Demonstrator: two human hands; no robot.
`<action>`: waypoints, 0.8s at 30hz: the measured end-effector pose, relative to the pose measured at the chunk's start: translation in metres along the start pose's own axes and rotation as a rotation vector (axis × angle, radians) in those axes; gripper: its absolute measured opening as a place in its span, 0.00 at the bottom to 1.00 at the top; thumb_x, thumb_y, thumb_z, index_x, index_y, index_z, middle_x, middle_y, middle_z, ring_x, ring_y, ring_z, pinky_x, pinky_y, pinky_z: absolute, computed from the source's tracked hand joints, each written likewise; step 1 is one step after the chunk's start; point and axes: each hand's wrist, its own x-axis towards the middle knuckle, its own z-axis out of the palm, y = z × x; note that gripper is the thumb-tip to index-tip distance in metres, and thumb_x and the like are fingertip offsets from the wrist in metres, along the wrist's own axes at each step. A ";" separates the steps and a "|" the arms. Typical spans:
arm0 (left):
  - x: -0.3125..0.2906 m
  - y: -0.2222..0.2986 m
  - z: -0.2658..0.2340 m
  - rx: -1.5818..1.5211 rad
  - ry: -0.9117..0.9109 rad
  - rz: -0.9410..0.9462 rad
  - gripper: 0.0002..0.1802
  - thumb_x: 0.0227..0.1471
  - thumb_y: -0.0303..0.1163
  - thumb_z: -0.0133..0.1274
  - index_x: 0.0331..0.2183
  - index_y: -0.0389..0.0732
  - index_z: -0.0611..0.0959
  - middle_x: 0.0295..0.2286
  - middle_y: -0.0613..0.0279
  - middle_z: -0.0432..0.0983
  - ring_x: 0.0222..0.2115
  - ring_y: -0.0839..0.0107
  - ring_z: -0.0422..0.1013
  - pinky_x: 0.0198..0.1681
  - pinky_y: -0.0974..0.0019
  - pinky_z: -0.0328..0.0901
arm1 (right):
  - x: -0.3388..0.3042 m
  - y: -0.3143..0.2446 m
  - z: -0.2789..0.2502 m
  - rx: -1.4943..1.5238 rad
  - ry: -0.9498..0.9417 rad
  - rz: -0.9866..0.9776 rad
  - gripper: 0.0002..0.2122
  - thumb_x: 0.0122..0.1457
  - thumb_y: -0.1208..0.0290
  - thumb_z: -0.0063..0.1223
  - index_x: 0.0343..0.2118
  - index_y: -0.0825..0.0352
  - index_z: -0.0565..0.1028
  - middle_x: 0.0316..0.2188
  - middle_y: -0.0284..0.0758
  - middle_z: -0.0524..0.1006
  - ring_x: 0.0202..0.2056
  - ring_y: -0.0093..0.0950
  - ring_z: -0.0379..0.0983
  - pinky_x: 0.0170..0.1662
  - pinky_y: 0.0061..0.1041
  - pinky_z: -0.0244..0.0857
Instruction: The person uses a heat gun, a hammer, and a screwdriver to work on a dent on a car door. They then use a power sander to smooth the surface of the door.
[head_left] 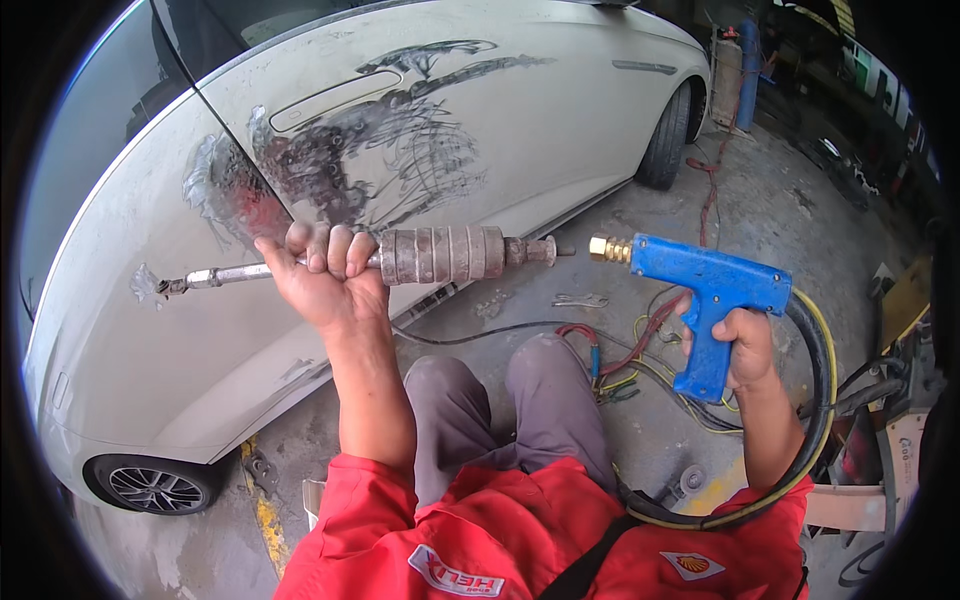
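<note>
My left hand (330, 270) is closed round a slide hammer (440, 256), beside its thick, ribbed, worn weight. Its steel rod runs left, and the tip sits by a small bare patch (147, 283) on the pale car (540, 130); whether it touches the panel I cannot tell. In my right hand (748, 345) is a blue pistol-shaped weld gun (712, 275), gripped by its handle. Its brass nozzle points left toward the hammer's end, with a gap between them. Dark scraped metal (330, 165) with a reddish area spreads across both doors around the seam.
A thick black and yellow cable (825, 370) loops from the gun past my right arm. Red hose and cables (640, 355) with a clamp lie on the floor by my knees. Gas cylinders (745, 75) stand far right; a machine (905, 460) is near right.
</note>
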 end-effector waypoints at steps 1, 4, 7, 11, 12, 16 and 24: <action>0.005 0.000 -0.002 -0.035 -0.001 0.024 0.29 0.68 0.61 0.39 0.26 0.47 0.70 0.12 0.75 0.56 0.11 0.80 0.46 0.13 0.73 0.45 | -0.008 0.008 0.006 0.037 -0.059 -0.035 0.37 0.38 0.72 0.57 0.58 0.76 0.68 0.42 0.52 0.78 0.31 0.41 0.81 0.33 0.37 0.80; 0.019 -0.005 0.001 -0.019 0.047 0.074 0.29 0.68 0.60 0.39 0.26 0.47 0.69 0.12 0.75 0.56 0.11 0.79 0.46 0.13 0.73 0.45 | -0.004 -0.003 0.025 0.070 -0.168 -0.109 0.37 0.38 0.72 0.56 0.58 0.77 0.68 0.41 0.52 0.78 0.31 0.40 0.80 0.33 0.38 0.80; 0.028 -0.006 -0.003 -0.052 0.049 0.066 0.28 0.69 0.59 0.38 0.27 0.46 0.69 0.13 0.74 0.55 0.11 0.79 0.45 0.13 0.73 0.45 | 0.003 -0.007 0.027 0.052 -0.161 -0.115 0.36 0.39 0.71 0.55 0.58 0.77 0.68 0.41 0.52 0.78 0.31 0.40 0.80 0.32 0.39 0.80; 0.034 -0.006 -0.015 -0.170 0.016 -0.025 0.28 0.69 0.57 0.37 0.27 0.45 0.68 0.14 0.73 0.54 0.12 0.78 0.46 0.13 0.71 0.47 | 0.013 -0.003 0.013 0.111 -0.124 -0.084 0.37 0.40 0.70 0.56 0.59 0.77 0.67 0.41 0.52 0.78 0.31 0.41 0.80 0.31 0.40 0.79; 0.035 -0.006 -0.016 -0.204 0.008 -0.057 0.28 0.69 0.57 0.37 0.27 0.44 0.68 0.14 0.72 0.55 0.12 0.77 0.46 0.13 0.70 0.47 | 0.014 -0.002 0.011 0.136 -0.115 -0.082 0.37 0.40 0.70 0.56 0.59 0.77 0.67 0.41 0.52 0.78 0.30 0.41 0.80 0.31 0.40 0.79; 0.042 -0.014 -0.017 -0.338 -0.046 -0.150 0.29 0.70 0.57 0.36 0.26 0.43 0.68 0.14 0.72 0.56 0.12 0.77 0.47 0.13 0.70 0.47 | 0.021 -0.005 0.004 0.266 -0.203 -0.021 0.38 0.39 0.70 0.55 0.59 0.78 0.67 0.40 0.54 0.79 0.28 0.43 0.80 0.30 0.43 0.78; 0.032 -0.038 0.001 -0.396 -0.264 -0.243 0.27 0.70 0.53 0.37 0.27 0.42 0.69 0.16 0.70 0.59 0.13 0.78 0.50 0.16 0.70 0.50 | 0.018 -0.011 -0.003 0.134 -0.259 -0.105 0.39 0.39 0.71 0.61 0.59 0.80 0.66 0.41 0.58 0.79 0.30 0.45 0.80 0.32 0.41 0.78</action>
